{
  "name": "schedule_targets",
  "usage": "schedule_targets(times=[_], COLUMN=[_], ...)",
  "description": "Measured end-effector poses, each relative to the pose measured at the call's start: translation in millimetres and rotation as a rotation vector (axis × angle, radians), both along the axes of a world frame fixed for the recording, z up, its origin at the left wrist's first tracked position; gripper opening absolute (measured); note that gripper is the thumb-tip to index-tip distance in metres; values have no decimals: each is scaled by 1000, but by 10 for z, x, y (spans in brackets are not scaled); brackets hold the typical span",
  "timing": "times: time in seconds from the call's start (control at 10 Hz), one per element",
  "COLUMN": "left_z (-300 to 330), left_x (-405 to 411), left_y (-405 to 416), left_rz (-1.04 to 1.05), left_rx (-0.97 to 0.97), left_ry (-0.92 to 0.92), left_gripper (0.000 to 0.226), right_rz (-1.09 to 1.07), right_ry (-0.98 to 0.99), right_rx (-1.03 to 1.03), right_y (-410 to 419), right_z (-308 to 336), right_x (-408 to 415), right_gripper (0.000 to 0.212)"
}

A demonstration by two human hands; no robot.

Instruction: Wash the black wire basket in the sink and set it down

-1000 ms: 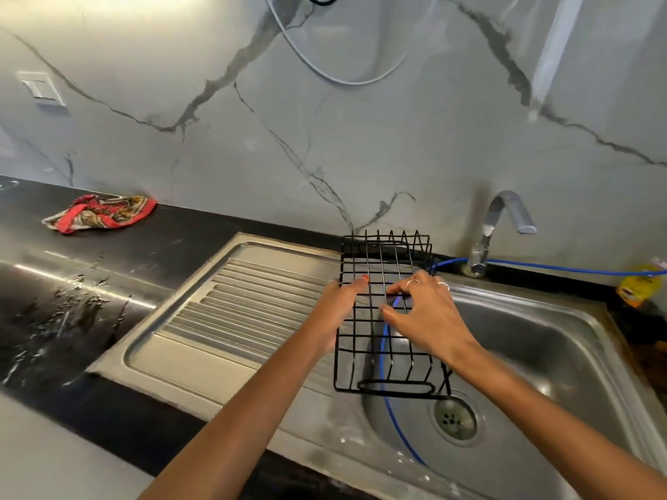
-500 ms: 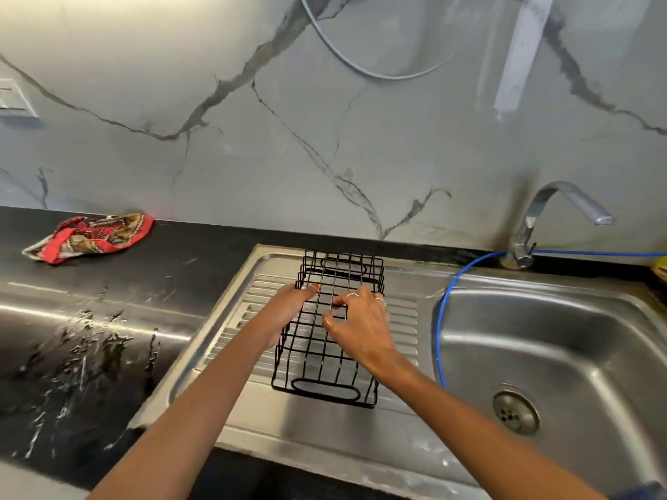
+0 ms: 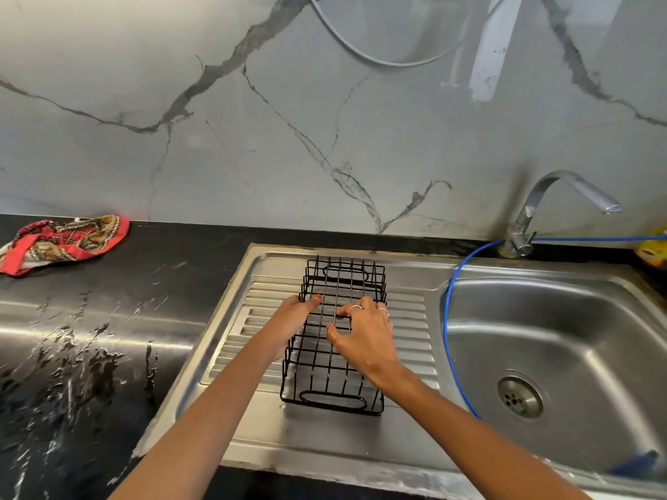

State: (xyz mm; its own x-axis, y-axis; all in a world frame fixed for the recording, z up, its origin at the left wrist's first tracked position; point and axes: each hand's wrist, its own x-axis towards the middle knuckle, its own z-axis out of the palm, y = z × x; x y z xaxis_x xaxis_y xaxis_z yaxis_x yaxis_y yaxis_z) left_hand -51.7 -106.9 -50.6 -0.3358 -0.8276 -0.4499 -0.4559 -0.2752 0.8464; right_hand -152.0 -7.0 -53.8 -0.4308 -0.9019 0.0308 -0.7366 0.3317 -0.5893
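The black wire basket (image 3: 334, 337) sits bottom-up on the ribbed drainboard (image 3: 408, 330) of the steel sink, left of the bowl (image 3: 563, 341). The left hand (image 3: 292, 321) grips its left side, fingers curled round the wires; the right hand (image 3: 364, 332) holds the top grid, fingers (image 3: 355, 307) hooked through (two wear rings). Nothing lies under the basket that can be seen. In the bowl a blue hose (image 3: 447, 330) runs down past the drain (image 3: 519, 396). A red patterned cloth (image 3: 61, 241) lies on the black bench (image 3: 90, 337).
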Motion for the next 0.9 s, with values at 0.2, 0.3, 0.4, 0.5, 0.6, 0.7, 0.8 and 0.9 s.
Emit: schedule_targets(times=[0.2, 0.3, 0.4, 0.5, 0.6, 0.7, 0.8, 0.9], left_z=[-119, -160, -150, -92, 17, 123, 189, 339], left_x=[12, 7, -8, -52, -148, -266, -394, -523], left_y=[-34, -56, -91, -136, -159, -193, -266, -316], left_rz=[2, 12, 1, -22, -31, -21, -55, -85], left_rx=[25, 31, 32, 17, -74, -209, -334, -411], left_ry=[7, -11, -50, -100, -135, -185, -331, -428], left_gripper=[64, 61, 65, 68, 68, 67, 71, 72], right_rz=[11, 32, 79, 144, 177, 175, 147, 73], right_ry=[27, 45, 92, 145, 202, 188, 163, 158], right_rx=[28, 55, 134, 248, 277, 236, 153, 128], right_y=[-21, -40, -83, -105, -95, -28, 106, 239], right_z=[-60, -39, -7, 69, 156, 288, 403, 544], right_x=[21, 24, -3, -37, -99, -181, -387, -704], right_gripper=[41, 41, 41, 44, 48, 46, 47, 46])
